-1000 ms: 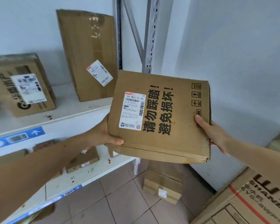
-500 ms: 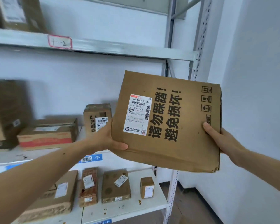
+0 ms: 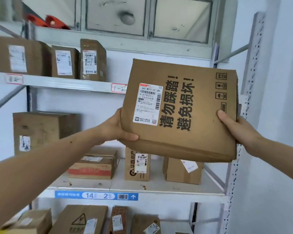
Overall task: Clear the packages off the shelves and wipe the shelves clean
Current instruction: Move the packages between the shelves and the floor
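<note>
I hold a flat brown cardboard package (image 3: 193,135) with black Chinese lettering and a white shipping label up in front of the shelves. My left hand (image 3: 120,130) grips its lower left corner, thumb on the front face. Holding the right edge is my right hand (image 3: 237,129), thumb on the front and fingers behind. The package hangs in the air at the height between the top shelf (image 3: 61,83) and the middle shelf (image 3: 159,186), tilted slightly.
Three labelled boxes (image 3: 91,59) stand on the top shelf. The stained middle shelf carries several boxes (image 3: 137,164). More packages (image 3: 78,220) lie on the lower shelf. A perforated steel upright (image 3: 249,85) and a white wall bound the right side.
My view has swung upward from the floor and lower shelves to the upper shelves. Both hands have raised the package, keeping the same grip.
</note>
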### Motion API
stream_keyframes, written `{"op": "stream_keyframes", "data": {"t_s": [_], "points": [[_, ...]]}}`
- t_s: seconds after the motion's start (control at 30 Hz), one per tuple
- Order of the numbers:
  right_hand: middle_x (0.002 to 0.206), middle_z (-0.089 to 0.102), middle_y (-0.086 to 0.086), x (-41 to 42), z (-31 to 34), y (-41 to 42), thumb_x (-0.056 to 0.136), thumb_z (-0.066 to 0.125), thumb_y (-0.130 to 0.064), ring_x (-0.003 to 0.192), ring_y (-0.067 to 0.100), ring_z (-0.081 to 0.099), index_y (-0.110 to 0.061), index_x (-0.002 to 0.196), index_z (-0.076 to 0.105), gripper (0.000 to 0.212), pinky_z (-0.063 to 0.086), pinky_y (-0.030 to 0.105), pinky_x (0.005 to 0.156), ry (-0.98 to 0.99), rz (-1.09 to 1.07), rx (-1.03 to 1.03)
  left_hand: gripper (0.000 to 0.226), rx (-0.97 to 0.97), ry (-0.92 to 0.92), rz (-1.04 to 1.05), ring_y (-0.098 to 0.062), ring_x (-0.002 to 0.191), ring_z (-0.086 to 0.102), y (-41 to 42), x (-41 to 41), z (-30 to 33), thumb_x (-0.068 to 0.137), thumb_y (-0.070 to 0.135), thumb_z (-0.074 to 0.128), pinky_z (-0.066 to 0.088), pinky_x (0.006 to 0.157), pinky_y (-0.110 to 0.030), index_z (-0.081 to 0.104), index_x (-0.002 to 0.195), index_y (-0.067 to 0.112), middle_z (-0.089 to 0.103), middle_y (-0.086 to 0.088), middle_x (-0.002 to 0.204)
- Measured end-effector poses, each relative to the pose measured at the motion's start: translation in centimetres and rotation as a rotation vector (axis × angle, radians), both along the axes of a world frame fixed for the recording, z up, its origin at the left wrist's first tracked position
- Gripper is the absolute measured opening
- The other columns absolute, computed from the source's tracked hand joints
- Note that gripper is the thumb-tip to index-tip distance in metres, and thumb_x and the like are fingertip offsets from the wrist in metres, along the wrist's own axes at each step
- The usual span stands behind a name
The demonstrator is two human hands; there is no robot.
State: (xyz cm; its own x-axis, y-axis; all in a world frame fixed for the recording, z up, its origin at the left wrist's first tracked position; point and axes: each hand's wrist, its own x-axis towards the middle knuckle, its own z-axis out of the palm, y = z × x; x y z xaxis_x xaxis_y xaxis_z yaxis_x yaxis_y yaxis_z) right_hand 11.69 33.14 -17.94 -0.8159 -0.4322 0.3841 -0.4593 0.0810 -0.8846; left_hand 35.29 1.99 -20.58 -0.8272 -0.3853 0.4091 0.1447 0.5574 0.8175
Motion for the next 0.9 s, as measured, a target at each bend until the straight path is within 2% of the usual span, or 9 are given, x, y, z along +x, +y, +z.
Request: {"op": "stream_keyframes", "data": {"t_s": [0.1, 0.2, 0.43, 0.53, 0.6, 0.67, 0.77, 0.9], "points": [[0.12, 0.063, 0.001, 0.8, 3.9, -3.6, 0.085, 0.059, -0.065, 0.096, 0.017, 0.064, -0.02, 0.131, 0.052, 0.065, 0.049, 0.036, 0.083, 0.068, -0.006, -0.053, 0.098, -0.083, 0.032, 0.012, -0.009, 0.117, 0.058, -2.7, 1.1, 4.1, 0.066, 0.007, 0.088, 0.057, 0.067, -0.021, 0.03, 0.142, 0.027, 0.058, 0.011, 0.128], [0.124, 0.064, 0.001, 1.6, 7.4, -7.1, 0.082, 0.059, -0.069, 0.105, 0.023, 0.064, -0.02, 0.136, 0.052, 0.073, 0.049, 0.038, 0.089, 0.114, 0.016, -0.094, 0.094, -0.121, 0.066, 0.029, -0.01, 0.113, 0.061, -5.7, 2.1, 7.5, 0.067, 0.008, 0.088, 0.052, 0.059, -0.015, 0.034, 0.141, 0.028, 0.062, 0.01, 0.127], [0.121, 0.059, -0.002, 2.2, 13.2, -15.0, 0.088, 0.057, -0.064, 0.106, 0.023, 0.057, -0.022, 0.139, 0.05, 0.067, 0.043, 0.037, 0.087, 0.149, 0.004, -0.219, 0.091, -0.192, 0.109, 0.104, -0.011, 0.103, 0.063, -12.4, 3.0, 14.4, 0.066, 0.009, 0.089, 0.051, 0.053, -0.016, 0.037, 0.139, 0.025, 0.063, 0.006, 0.121], [0.122, 0.059, -0.006, 1.9, 15.1, -17.9, 0.088, 0.057, -0.064, 0.106, 0.019, 0.057, -0.025, 0.139, 0.05, 0.065, 0.042, 0.036, 0.087, 0.154, 0.004, -0.273, 0.088, -0.226, 0.134, 0.108, -0.013, 0.106, 0.065, -14.7, 2.5, 17.0, 0.064, 0.007, 0.09, 0.057, 0.06, -0.025, 0.042, 0.135, 0.025, 0.065, 0.006, 0.121], [0.126, 0.059, -0.007, 1.1, 16.4, -19.7, 0.085, 0.059, -0.067, 0.108, 0.019, 0.058, -0.025, 0.141, 0.05, 0.07, 0.043, 0.035, 0.087, 0.154, -0.003, -0.301, 0.09, -0.228, 0.156, 0.119, -0.014, 0.11, 0.064, -16.4, 1.7, 18.7, 0.062, 0.008, 0.091, 0.061, 0.076, -0.034, 0.042, 0.136, 0.024, 0.065, 0.006, 0.122], [0.128, 0.06, -0.007, 0.2, 17.7, -21.4, 0.083, 0.06, -0.07, 0.109, 0.019, 0.059, -0.025, 0.142, 0.049, 0.075, 0.044, 0.035, 0.085, 0.16, 0.002, -0.323, 0.102, -0.267, 0.169, 0.173, -0.015, 0.114, 0.062, -18.0, 0.9, 20.1, 0.053, 0.017, 0.096, 0.057, 0.089, -0.038, 0.039, 0.138, 0.023, 0.062, 0.006, 0.126], [0.127, 0.06, -0.007, -2.1, 19.4, -24.3, 0.081, 0.062, -0.071, 0.106, 0.019, 0.061, -0.024, 0.142, 0.049, 0.078, 0.046, 0.034, 0.083, 0.172, 0.002, -0.374, 0.116, -0.317, 0.184, 0.254, -0.016, 0.115, 0.059, -20.4, -1.0, 22.1, 0.042, 0.029, 0.1, 0.054, 0.094, -0.04, 0.036, 0.139, 0.024, 0.059, 0.007, 0.127], [0.124, 0.057, -0.007, -5.5, 21.6, -28.0, 0.084, 0.062, -0.067, 0.104, 0.018, 0.059, -0.021, 0.142, 0.047, 0.075, 0.046, 0.032, 0.081, 0.23, 0.03, -0.414, 0.108, -0.317, 0.215, 0.309, -0.017, 0.117, 0.056, -23.3, -4.2, 23.3, 0.056, 0.02, 0.095, 0.051, 0.099, -0.039, 0.029, 0.142, 0.025, 0.055, 0.007, 0.129]]}}
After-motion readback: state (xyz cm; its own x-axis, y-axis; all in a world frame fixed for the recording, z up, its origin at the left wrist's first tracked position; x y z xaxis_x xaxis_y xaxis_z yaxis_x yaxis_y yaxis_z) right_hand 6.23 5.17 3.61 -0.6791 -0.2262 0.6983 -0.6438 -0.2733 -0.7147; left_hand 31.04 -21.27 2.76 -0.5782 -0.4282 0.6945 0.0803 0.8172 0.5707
